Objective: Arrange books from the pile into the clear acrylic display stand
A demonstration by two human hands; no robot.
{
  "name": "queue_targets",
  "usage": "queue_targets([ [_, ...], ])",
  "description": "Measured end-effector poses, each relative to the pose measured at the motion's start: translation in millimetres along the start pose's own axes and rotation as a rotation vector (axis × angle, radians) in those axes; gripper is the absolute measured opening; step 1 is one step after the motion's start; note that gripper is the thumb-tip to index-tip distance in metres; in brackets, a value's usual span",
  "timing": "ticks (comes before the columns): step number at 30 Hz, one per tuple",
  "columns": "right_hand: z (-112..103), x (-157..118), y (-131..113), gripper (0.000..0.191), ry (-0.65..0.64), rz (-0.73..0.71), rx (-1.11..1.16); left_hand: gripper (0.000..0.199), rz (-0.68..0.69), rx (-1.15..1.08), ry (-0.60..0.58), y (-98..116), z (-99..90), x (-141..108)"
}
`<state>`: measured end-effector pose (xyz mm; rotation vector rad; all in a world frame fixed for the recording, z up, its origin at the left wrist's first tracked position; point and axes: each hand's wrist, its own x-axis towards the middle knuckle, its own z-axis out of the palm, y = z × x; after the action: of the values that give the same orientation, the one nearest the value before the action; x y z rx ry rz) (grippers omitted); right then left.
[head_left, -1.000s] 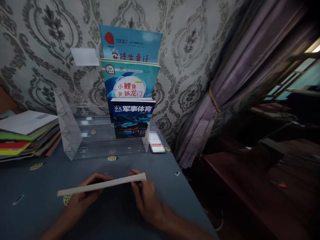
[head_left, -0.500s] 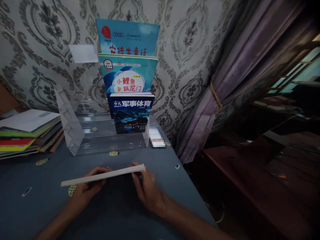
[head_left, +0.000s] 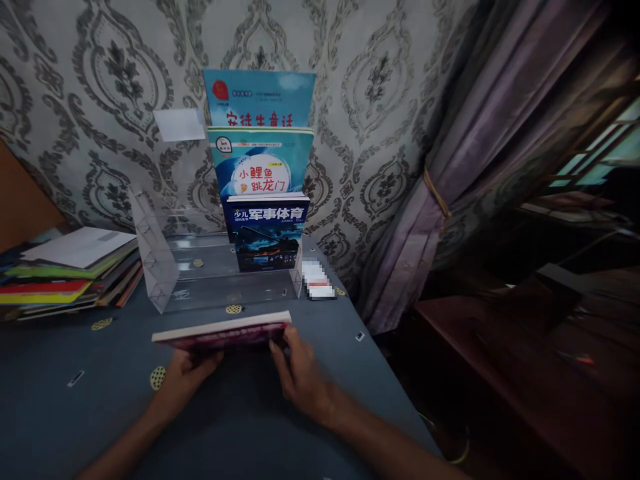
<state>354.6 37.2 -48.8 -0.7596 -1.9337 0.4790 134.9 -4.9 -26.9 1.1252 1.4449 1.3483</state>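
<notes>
Between my hands is a thin book (head_left: 235,332) with a dark reddish cover, its white page edge turned up toward me. My left hand (head_left: 187,373) grips its lower left side, thumb on the near face. On the right end, my right hand (head_left: 297,363) is closed round the corner. Just beyond stands a clear tiered rack (head_left: 200,287). On its right side several books lean in steps: a dark blue one (head_left: 270,233) in front, a teal one (head_left: 263,167) behind it, and a light blue one (head_left: 260,100) at the back.
A pile of books and papers (head_left: 75,267) lies left of the rack. A blurred-out flat object (head_left: 319,280) rests at its right foot. The blue tablecloth (head_left: 240,427) ends at a right edge beside a purple curtain (head_left: 400,267) and a dark red surface (head_left: 500,373).
Both hands have tilted the book up, so more of its reddish cover shows, and its left end has moved right. The whole view has shifted slightly.
</notes>
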Motion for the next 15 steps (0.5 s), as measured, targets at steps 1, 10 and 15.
queue_targets([
  [1,0.1,0.4,0.3,0.026,-0.001,0.001,0.003,0.043,0.007,-0.011,0.002,-1.4,1.0,1.4],
  [10,-3.0,5.0,0.7,0.02,0.027,0.027,0.005,0.043,0.034,-0.052,0.003,-4.8,11.2,15.0],
  [15,-1.6,6.6,3.5,0.018,0.028,0.051,-0.011,0.038,0.057,-0.078,-0.017,2.4,16.7,20.0],
])
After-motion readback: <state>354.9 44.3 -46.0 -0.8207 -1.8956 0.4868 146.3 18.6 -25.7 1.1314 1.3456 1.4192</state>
